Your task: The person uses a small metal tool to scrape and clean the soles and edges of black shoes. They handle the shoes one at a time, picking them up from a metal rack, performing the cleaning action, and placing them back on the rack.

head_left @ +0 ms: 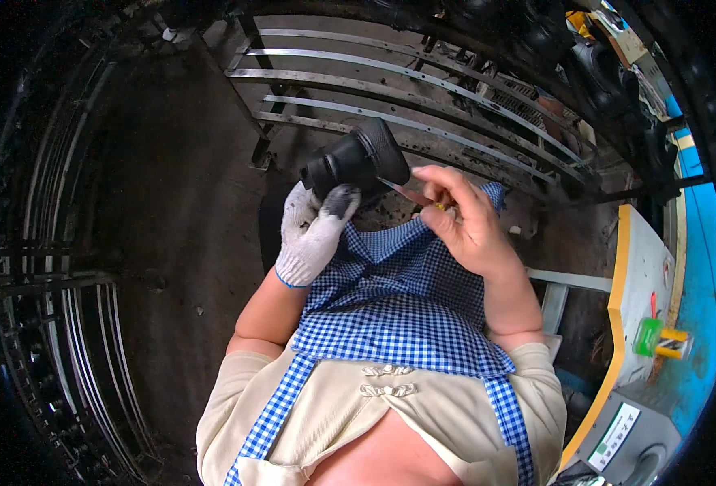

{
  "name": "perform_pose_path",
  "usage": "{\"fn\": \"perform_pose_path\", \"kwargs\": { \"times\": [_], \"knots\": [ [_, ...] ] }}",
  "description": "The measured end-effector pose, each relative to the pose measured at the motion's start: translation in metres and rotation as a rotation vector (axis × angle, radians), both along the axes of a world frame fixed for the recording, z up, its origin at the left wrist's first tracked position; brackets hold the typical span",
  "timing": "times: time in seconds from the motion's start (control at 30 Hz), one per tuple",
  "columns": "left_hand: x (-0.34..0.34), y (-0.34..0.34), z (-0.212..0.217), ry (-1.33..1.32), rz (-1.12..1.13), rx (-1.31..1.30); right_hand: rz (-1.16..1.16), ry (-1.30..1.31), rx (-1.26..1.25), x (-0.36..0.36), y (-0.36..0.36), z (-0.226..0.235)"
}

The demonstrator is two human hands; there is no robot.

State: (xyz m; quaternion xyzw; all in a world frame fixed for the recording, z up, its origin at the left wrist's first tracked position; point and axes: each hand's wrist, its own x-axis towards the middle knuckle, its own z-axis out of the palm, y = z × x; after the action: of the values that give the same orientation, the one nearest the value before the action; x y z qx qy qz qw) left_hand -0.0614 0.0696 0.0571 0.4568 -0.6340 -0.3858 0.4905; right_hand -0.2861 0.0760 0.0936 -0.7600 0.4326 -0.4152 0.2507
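Note:
A black moulded piece, rubber-like and stepped (350, 162), is held up in front of my lap. Its narrow end sits in my left hand (313, 231), which wears a white knit glove with a darkened thumb and is closed around it. The wider, textured end points up and to the right. My bare right hand (465, 219) pinches a slim knife-like tool (410, 194), reddish-brown with a bit of yellow near the fingers. The tool's thin tip is at the lower edge of the black piece; whether it touches is unclear.
A blue-checked apron (398, 324) covers my lap. Ahead stands a metal rack with several rails (333, 77); more rails (90, 348) are at left. At right are a yellow-edged white board (645, 259), a green-and-yellow container (662, 338) and a grey box (633, 441).

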Motion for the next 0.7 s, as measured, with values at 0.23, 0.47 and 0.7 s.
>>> {"fn": "perform_pose_path", "kwargs": {
  "times": [0.23, 0.47, 0.7],
  "knots": [
    [-0.014, 0.003, -0.002, 0.045, 0.082, -0.040, -0.168, 0.383, -0.268, 0.007, 0.009, 0.003],
    [-0.014, -0.005, -0.010, 0.143, -0.012, -0.126, -0.151, 0.575, -0.261, 0.007, 0.020, 0.023],
    [-0.014, -0.006, -0.007, 0.008, -0.021, -0.200, -0.146, 0.670, -0.270, 0.012, 0.020, 0.030]
  ]
}}
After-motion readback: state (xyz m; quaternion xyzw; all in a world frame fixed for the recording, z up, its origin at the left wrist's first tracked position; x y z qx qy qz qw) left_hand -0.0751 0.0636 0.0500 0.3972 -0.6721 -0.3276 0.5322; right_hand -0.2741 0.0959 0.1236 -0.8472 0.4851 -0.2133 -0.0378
